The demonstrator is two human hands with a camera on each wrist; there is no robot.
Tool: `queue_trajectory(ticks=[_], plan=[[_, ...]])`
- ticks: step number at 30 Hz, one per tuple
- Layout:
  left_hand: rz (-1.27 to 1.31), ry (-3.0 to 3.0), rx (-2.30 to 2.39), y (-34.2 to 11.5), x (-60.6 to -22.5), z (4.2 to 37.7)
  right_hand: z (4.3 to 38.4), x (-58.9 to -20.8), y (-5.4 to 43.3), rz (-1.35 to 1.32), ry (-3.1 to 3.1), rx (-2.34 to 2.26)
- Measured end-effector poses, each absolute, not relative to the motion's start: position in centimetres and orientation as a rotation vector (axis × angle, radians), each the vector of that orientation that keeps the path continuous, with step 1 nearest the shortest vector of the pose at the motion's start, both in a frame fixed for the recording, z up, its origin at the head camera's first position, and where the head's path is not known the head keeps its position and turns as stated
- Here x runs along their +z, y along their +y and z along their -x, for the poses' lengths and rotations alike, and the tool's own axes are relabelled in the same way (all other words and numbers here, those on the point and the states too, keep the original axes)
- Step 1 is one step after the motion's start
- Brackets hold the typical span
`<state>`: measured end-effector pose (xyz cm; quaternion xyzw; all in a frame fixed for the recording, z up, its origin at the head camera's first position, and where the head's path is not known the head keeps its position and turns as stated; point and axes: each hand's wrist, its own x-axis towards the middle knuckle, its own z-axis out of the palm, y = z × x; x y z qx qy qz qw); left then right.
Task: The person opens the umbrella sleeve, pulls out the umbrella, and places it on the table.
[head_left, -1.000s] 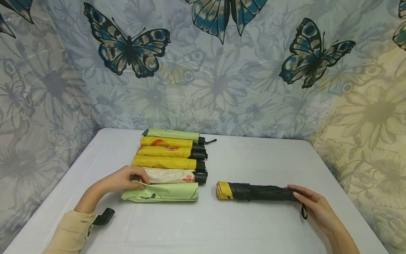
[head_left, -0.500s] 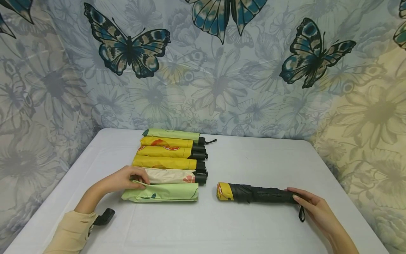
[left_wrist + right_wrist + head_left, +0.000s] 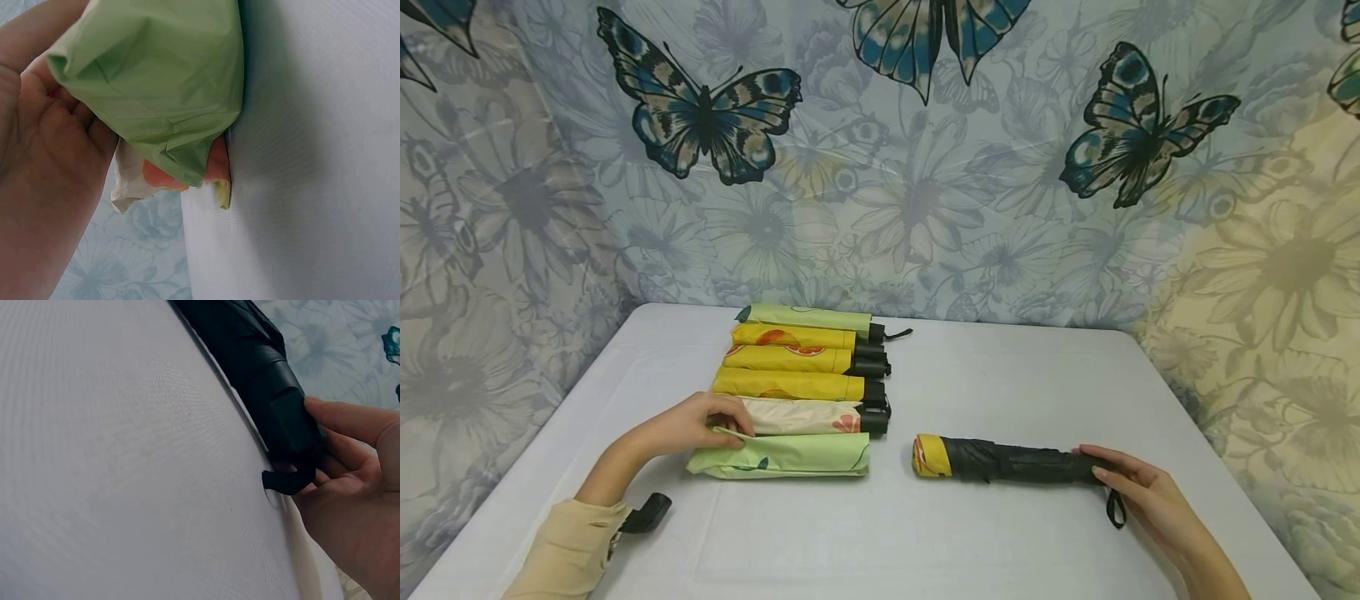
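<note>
My left hand holds the left end of a light green folded umbrella, with thumb and fingers at its far edge. In the left wrist view the green cloth covers part of the fingers. Close behind it lies a cream umbrella with a pink flower. My right hand pinches the handle end of a folded black umbrella, whose other end shows a yellow lining. Its wrist strap hangs below the handle in the right wrist view. Both held umbrellas lie along the white table.
Three yellow umbrellas and another light green umbrella lie side by side behind the cream one, black handles to the right. The white-covered table meets a butterfly-patterned cloth backdrop at its far edge.
The black umbrella has shifted slightly toward the near side and turned a little, its strap swinging lower. My right hand moved slightly with it. The left hand and the row have stayed still.
</note>
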<state>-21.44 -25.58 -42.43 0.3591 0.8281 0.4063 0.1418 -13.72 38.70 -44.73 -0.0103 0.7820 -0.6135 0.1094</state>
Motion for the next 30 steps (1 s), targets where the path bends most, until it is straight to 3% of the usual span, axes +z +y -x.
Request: queue_trajectory(ticks=[11,30], plan=[[-1.028,2.393,1.172,-25.55,-42.42,21.39,13.55,-44.74,38.50,0.169,2.282,-1.832],[-0.960,2.365,1.183,-25.17,-41.52,20.94,13.61,-44.53,38.73,0.092,2.238,-1.857]])
